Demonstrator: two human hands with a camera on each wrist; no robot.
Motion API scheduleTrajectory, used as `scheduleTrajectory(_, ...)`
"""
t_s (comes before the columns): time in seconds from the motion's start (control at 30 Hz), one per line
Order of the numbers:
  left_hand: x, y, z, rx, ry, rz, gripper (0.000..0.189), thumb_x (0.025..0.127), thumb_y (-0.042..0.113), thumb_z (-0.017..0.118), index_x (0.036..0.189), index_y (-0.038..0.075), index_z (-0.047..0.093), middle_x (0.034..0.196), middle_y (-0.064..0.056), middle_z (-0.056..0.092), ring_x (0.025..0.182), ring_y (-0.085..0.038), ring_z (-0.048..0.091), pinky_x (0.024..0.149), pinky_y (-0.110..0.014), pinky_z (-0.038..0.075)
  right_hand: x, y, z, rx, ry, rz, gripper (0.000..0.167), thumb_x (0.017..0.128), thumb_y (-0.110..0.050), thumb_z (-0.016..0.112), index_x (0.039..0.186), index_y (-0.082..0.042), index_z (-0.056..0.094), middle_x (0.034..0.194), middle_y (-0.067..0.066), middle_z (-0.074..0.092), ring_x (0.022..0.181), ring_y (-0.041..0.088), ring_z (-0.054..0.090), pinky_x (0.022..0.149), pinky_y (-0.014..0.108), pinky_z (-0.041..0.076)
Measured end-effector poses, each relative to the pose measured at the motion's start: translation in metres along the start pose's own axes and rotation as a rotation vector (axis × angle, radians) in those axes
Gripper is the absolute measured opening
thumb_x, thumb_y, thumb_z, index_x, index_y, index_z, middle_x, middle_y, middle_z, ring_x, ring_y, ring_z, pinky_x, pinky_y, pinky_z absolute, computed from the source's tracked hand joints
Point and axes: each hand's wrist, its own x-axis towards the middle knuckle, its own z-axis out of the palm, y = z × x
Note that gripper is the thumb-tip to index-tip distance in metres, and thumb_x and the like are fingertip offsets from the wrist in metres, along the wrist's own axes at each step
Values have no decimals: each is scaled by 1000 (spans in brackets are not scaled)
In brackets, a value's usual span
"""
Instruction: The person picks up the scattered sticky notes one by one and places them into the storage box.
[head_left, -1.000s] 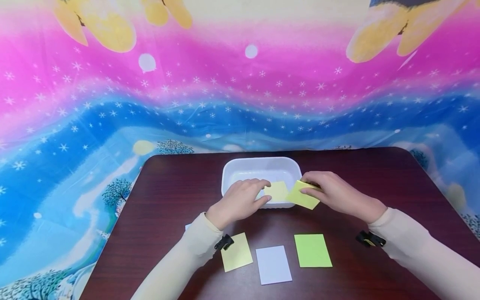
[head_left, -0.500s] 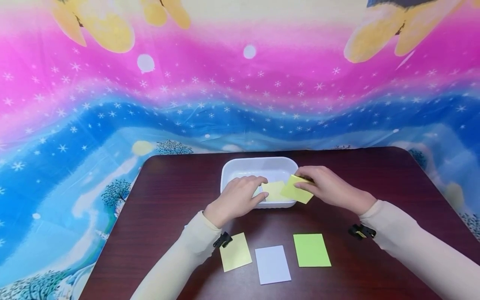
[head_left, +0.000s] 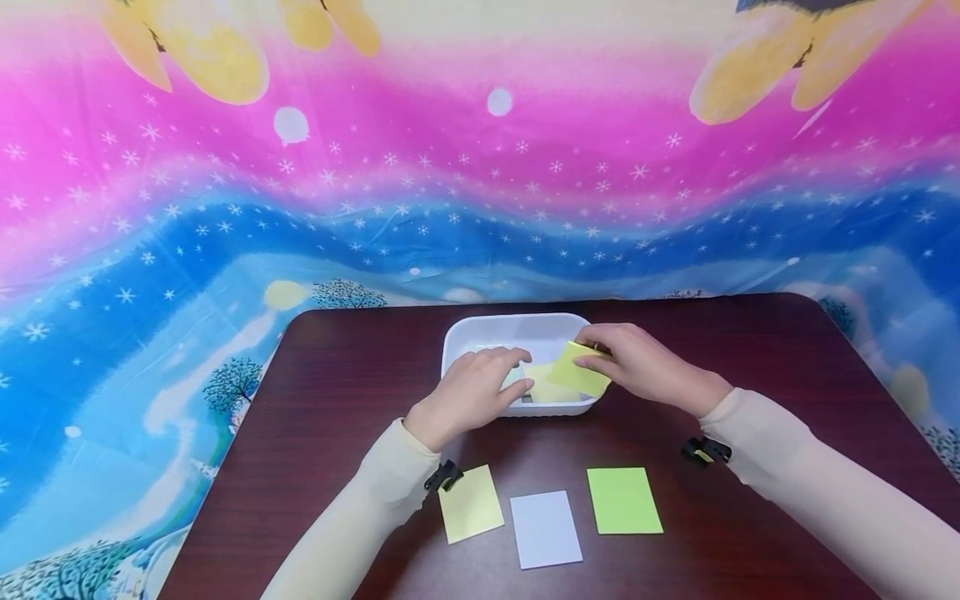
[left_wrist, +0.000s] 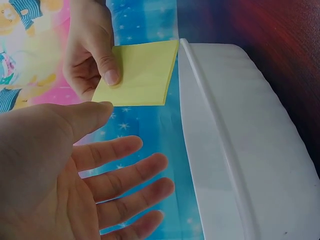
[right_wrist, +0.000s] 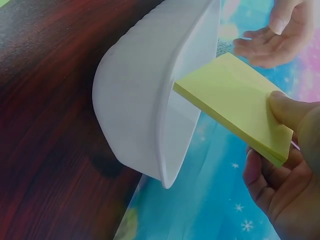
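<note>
My right hand (head_left: pixel 645 367) pinches a yellow sticky note pad (head_left: pixel 581 371) between thumb and fingers, over the right end of a white plastic tub (head_left: pixel 517 319). The right wrist view shows the thickness of this pad (right_wrist: pixel 235 100), its corner reaching past the tub's rim. Inside the tub lies a paler yellow pad (head_left: pixel 543 390), partly covered by the held one. Over the tub's front left side is my left hand (head_left: pixel 472 387), holding nothing. In the left wrist view its fingers (left_wrist: pixel 120 180) are spread and relaxed, apart from the held pad.
Nearer the front of the dark wooden table (head_left: pixel 360 375), a pale yellow pad (head_left: pixel 472 504), a white pad (head_left: pixel 546 529) and a bright green pad (head_left: pixel 625 500) lie in a row. A colourful snowflake cloth (head_left: pixel 480 167) hangs behind the table's back edge.
My right hand has carried the yellow pad leftward and slightly away, from the tub's right rim to over its inside. My left hand has shifted slightly left.
</note>
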Motion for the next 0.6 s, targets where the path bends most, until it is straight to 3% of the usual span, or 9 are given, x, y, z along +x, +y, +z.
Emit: scheduleTrajectory(0.6, 5, -12, 3, 10, -7, -54, 41, 101, 37, 61, 136, 15, 61, 128, -5, 71, 115, -22, 68, 97, -43, 53, 19, 2, 7, -1, -37, 3, 7, 94, -18, 72, 98, -13, 69, 80, -5, 62, 71, 13, 52, 66, 29, 44)
